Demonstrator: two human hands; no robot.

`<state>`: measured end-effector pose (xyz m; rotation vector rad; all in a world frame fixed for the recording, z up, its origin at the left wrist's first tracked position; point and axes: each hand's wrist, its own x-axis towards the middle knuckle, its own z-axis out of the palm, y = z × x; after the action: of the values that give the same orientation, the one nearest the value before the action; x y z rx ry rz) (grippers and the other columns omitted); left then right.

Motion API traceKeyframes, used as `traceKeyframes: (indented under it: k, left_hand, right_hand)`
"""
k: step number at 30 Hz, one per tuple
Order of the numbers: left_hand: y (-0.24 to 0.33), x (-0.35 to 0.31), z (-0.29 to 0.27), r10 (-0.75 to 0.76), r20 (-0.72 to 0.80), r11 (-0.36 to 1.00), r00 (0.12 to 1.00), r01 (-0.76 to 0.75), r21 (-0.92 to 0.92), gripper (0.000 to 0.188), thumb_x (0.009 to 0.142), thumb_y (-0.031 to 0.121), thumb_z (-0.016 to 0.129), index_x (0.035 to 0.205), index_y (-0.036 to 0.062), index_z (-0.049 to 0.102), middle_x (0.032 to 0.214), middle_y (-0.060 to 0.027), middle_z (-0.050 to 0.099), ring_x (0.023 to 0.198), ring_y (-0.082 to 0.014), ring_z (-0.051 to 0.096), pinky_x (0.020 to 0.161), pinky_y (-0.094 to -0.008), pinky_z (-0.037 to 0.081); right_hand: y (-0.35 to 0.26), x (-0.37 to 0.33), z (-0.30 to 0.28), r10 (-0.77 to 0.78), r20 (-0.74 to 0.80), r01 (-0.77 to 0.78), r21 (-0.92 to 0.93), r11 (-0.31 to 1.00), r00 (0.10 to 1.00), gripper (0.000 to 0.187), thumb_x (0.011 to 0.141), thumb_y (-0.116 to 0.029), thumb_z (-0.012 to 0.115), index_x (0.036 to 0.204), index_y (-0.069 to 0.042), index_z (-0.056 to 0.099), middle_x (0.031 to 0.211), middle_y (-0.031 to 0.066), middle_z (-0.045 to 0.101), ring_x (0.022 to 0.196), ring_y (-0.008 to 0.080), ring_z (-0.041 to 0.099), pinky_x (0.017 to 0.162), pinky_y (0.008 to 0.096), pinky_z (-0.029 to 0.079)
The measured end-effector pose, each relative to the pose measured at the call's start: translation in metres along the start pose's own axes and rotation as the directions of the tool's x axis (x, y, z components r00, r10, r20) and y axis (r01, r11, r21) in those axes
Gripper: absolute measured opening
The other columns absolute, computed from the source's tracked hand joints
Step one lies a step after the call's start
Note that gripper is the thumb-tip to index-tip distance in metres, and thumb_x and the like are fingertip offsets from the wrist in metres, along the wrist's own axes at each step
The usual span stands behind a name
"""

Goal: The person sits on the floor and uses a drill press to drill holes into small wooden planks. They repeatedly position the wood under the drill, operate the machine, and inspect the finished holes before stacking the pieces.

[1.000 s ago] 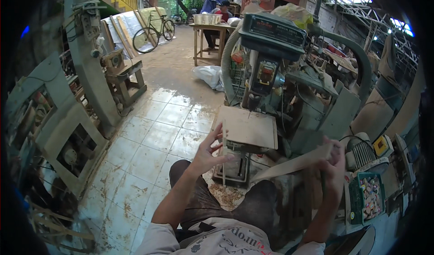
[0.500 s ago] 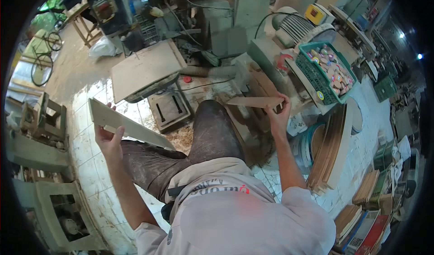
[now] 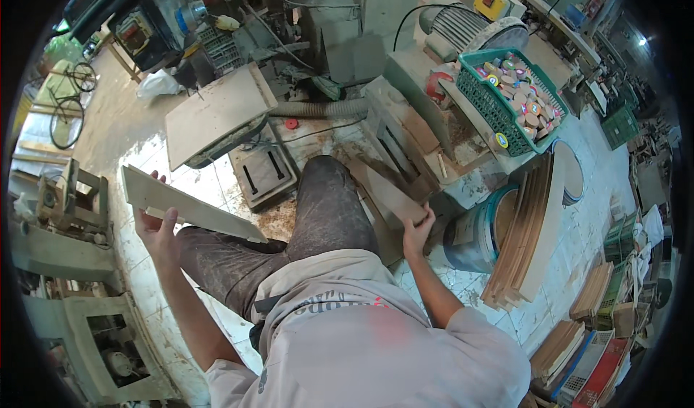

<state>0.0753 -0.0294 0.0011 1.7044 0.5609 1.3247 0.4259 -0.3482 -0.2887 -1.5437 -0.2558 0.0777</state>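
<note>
My left hand is closed around the lower edge of a long pale wooden board, thumb on the near face. The board slants down to the right, its far end over my left thigh. On the other side, my right hand grips the near end of a second flat wooden board. This one points away and to the left, its broad face turned up, just right of my right knee and in front of the dusty machine.
A green crate of small round wooden pieces sits on the machine at the right. Below it, a stack of long boards rests by a bucket. Ahead are a tilted machine table and a slotted metal base.
My right hand has come down and nearer to my body, turning its board from nearly edge-on to broad face up. The left board stays in much the same pose; the view has shifted slightly.
</note>
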Motion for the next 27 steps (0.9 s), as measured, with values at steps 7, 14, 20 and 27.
traceKeyframes:
  k: [7, 14, 20, 27]
  left_hand:
    - [0.002, -0.003, 0.001, -0.039, -0.004, 0.998, 0.999, 0.039, 0.050, 0.072, 0.083, 0.011, 0.067, 0.143, 0.0005, 0.028, 0.139, -0.0202, 0.043, 0.131, -0.0319, 0.042, 0.111, -0.0456, 0.032]
    - [0.006, -0.001, 0.004, -0.014, 0.014, 1.000, 1.000, 0.014, 0.022, 0.076, 0.083, 0.013, 0.068, 0.144, 0.0005, 0.025, 0.139, -0.0210, 0.042, 0.130, -0.0322, 0.042, 0.110, -0.0464, 0.031]
    - [0.008, -0.001, 0.004, -0.014, 0.018, 0.999, 1.000, 0.013, 0.049, 0.078, 0.083, 0.017, 0.069, 0.145, 0.0004, 0.023, 0.140, -0.0225, 0.041, 0.130, -0.0333, 0.041, 0.111, -0.0462, 0.031]
    - [0.011, -0.002, 0.008, -0.052, -0.045, 0.999, 0.998, 0.052, -0.007, 0.074, 0.078, 0.005, 0.070, 0.141, -0.0007, 0.031, 0.140, -0.0224, 0.041, 0.131, -0.0337, 0.041, 0.110, -0.0451, 0.033]
  right_hand:
    - [0.079, -0.045, -0.061, 0.817, -0.002, -0.775, 0.317, 0.547, 0.576, 0.043, 0.085, 0.002, 0.047, 0.127, -0.005, 0.041, 0.128, 0.0134, 0.046, 0.112, 0.0290, 0.052, 0.090, 0.0444, 0.051]
    - [0.106, -0.043, -0.070, 0.732, 0.123, -0.692, 0.460, 0.557, 0.670, 0.038, 0.090, 0.001, 0.045, 0.127, -0.009, 0.045, 0.125, 0.0105, 0.047, 0.111, 0.0292, 0.051, 0.088, 0.0471, 0.053]
    - [0.111, -0.040, -0.066, 0.734, 0.119, -0.681, 0.495, 0.540, 0.668, 0.036, 0.092, 0.001, 0.045, 0.127, -0.009, 0.046, 0.130, 0.0102, 0.045, 0.113, 0.0282, 0.049, 0.087, 0.0462, 0.054]
    - [0.125, -0.038, -0.075, 0.743, 0.104, -0.684, 0.488, 0.542, 0.662, 0.035, 0.091, 0.000, 0.045, 0.124, -0.009, 0.047, 0.122, 0.0101, 0.050, 0.108, 0.0273, 0.053, 0.086, 0.0478, 0.053]
